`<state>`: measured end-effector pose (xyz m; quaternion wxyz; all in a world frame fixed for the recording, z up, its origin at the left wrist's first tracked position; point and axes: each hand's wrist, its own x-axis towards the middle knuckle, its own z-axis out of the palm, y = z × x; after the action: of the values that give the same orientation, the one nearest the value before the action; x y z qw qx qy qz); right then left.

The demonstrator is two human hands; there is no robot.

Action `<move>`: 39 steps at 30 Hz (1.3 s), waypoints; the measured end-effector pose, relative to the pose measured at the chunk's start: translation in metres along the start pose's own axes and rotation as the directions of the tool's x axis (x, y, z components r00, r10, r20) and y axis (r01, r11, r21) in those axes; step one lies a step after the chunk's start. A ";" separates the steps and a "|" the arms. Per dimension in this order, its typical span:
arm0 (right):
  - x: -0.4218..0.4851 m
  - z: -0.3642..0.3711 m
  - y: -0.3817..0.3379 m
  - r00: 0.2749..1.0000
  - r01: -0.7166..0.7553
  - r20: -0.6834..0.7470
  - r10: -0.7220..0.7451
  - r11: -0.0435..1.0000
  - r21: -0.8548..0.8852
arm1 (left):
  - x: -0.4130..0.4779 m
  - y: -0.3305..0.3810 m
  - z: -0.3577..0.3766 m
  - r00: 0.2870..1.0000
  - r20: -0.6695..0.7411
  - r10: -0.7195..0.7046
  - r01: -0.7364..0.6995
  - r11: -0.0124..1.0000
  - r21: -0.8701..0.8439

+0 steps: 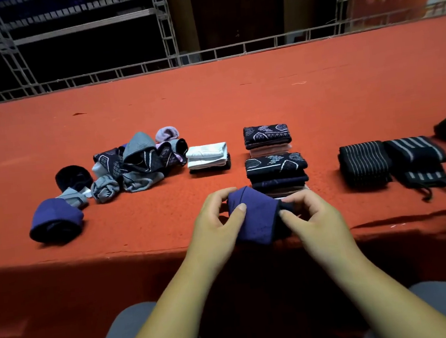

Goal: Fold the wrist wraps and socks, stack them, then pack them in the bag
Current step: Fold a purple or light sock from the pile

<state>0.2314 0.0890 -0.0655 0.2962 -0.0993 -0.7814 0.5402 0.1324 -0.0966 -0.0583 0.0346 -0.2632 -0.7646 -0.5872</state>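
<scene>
Looking down from the head camera, you hold a purple sock (257, 216) at the near edge of the red-covered table (319, 98), just in front of the nearer stack of folded dark socks (277, 174). Your left hand (216, 220) grips the sock's left end, thumb curled over the top and fingers bent behind it. Your right hand (313, 214) pinches the dark cuff at its right end between thumb and bent fingers. A farther stack (266, 136) sits behind the first, and a white folded pair (207, 155) lies to their left. Further left is a loose heap of unfolded socks (138, 161). Right of the stacks, a folded striped wrist wrap (364, 163) touches a second wrist wrap (419, 160).
</scene>
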 end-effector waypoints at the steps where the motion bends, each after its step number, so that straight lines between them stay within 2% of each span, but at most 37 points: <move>1: 0.002 0.000 0.002 1.000 0.002 -0.003 -0.002 1.000 -0.008 | 0.001 0.000 0.001 0.999 -0.013 0.041 -0.041 0.998 0.046; 4: 0.008 0.003 0.008 1.000 -0.011 -0.006 0.011 1.000 -0.010 | 0.006 0.002 0.003 0.974 0.028 0.226 -0.226 0.952 0.207; 6: 0.011 0.003 0.010 0.999 -0.036 -0.013 0.036 0.999 0.031 | 0.007 0.005 0.007 0.955 0.070 0.287 -0.296 0.918 0.265; 12: 0.014 0.000 0.015 0.997 -0.064 0.058 0.056 0.988 0.141 | 0.005 0.004 0.019 0.976 0.099 0.195 -0.218 0.919 0.329; 18: 0.013 -0.005 0.017 0.990 -0.036 0.143 0.013 0.987 0.159 | 0.008 0.004 0.023 0.970 0.101 0.221 -0.243 0.884 0.400; 21: 0.013 -0.006 0.017 0.985 -0.021 0.171 -0.006 0.987 0.157 | 0.009 0.005 0.023 0.964 0.062 0.258 -0.260 0.879 0.400; 24: 0.012 -0.006 0.017 0.981 -0.010 0.194 -0.020 0.989 0.151 | 0.012 0.005 0.021 0.968 -0.036 0.250 -0.217 0.897 0.386; 27: 0.013 -0.008 0.018 0.981 -0.005 0.193 -0.020 0.991 0.132 | 0.018 0.000 0.013 0.976 -0.164 0.145 -0.116 0.978 0.175; 30: 0.017 -0.010 0.018 0.986 -0.006 0.166 -0.019 0.989 0.148 | 0.026 -0.004 0.002 0.959 -0.247 -0.136 0.101 0.983 -0.152; 32: 0.018 -0.009 0.018 0.989 -0.006 0.149 -0.018 0.987 0.158 | 0.028 -0.003 -0.003 0.910 -0.281 -0.305 0.200 0.916 -0.346; 34: 0.018 -0.008 0.017 0.991 -0.018 0.131 -0.004 0.986 0.167 | 0.030 -0.001 -0.009 0.874 -0.286 -0.394 0.234 0.855 -0.463; 36: 0.019 -0.008 0.016 0.996 -0.038 0.084 0.023 0.982 0.184 | 0.036 -0.001 -0.019 0.829 -0.317 -0.460 0.222 0.792 -0.568; 39: 0.024 -0.010 0.019 0.998 -0.066 -0.009 0.069 0.978 0.196 | 0.047 -0.007 -0.040 0.722 -0.371 -0.584 0.151 0.656 -0.739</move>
<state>0.2146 0.1161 -0.0719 0.2923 -0.1003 -0.7183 0.6233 0.0789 -0.1179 -0.0351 0.0437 0.1053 -0.4932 -0.8624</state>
